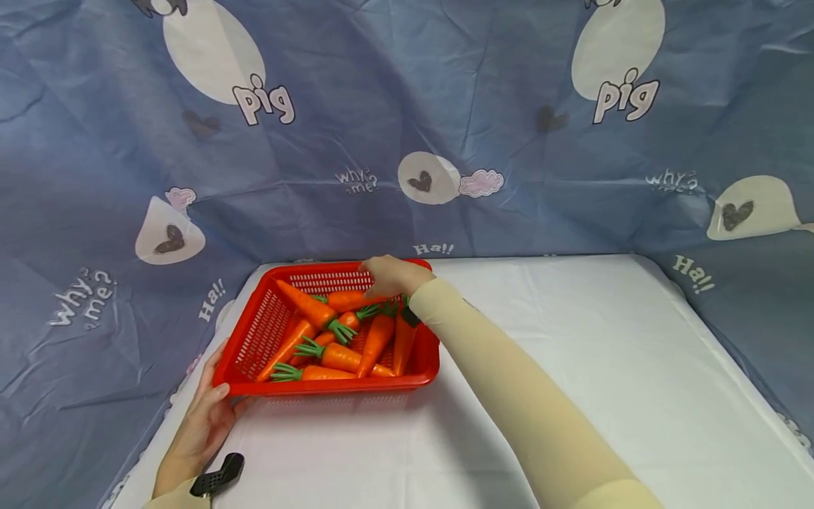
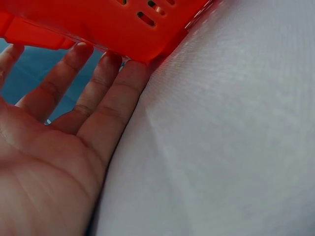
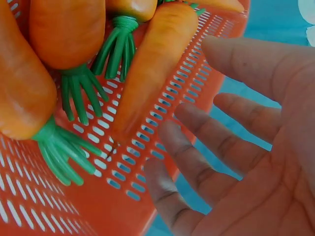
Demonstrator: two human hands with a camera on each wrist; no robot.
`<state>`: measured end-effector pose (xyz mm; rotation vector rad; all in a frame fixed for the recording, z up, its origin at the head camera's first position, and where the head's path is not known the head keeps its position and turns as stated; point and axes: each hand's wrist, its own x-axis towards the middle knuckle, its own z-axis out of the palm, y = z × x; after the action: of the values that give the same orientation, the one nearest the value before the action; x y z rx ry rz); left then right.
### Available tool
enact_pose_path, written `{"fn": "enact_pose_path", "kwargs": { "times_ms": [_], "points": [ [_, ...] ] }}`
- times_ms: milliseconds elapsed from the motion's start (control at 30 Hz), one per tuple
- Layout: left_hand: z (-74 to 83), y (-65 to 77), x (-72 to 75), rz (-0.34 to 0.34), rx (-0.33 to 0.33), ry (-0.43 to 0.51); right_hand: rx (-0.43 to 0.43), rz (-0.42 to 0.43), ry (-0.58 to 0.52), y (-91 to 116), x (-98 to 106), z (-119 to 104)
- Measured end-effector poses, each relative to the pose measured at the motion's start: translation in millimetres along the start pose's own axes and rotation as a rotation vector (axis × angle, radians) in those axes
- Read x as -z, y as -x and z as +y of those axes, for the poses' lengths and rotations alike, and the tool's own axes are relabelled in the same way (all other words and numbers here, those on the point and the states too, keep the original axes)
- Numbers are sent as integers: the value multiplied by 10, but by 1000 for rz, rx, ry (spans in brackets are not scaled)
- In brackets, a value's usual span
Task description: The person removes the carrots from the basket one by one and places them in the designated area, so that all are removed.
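A red plastic basket [image 1: 262,389] with slotted walls holds several orange carrots [image 1: 378,339] with green, plastic-looking tops. At its front left corner is my left hand [image 1: 206,423], its thumb at the rim. In the left wrist view, the straight fingers [image 2: 106,105] reach the basket's underside with their tips. My right hand [image 1: 394,276] is over the back right rim. Its fingers are spread and loosely bent beside the slotted wall [image 3: 162,110] in the right wrist view, with nothing between them. Nearest to that hand lies a carrot [image 3: 155,64] along the wall.
The basket is at the back left of a table with a white cloth [image 1: 572,353]. Behind and beside the table hangs a blue printed curtain [image 1: 356,113]. A black strap device [image 1: 218,475] sits on my left wrist.
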<state>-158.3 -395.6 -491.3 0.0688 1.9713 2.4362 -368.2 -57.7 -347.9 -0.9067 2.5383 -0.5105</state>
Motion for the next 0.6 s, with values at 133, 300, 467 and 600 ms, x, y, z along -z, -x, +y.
{"fn": "enact_pose_path", "kwargs": {
  "times_ms": [133,300,467,600],
  "points": [
    [2,-8,-7,7,9,4,-16,-12,14,-51,-31,-22],
    [7,-21,-13,2,5,3,-10,-19,78,-98,-71,-36],
    [11,-19,-9,-3,-2,1,-48,-33,99,-126,-98,-54],
    [13,-9,-2,1,0,4,-101,-42,85,-125,-128,-88]
  ]
}}
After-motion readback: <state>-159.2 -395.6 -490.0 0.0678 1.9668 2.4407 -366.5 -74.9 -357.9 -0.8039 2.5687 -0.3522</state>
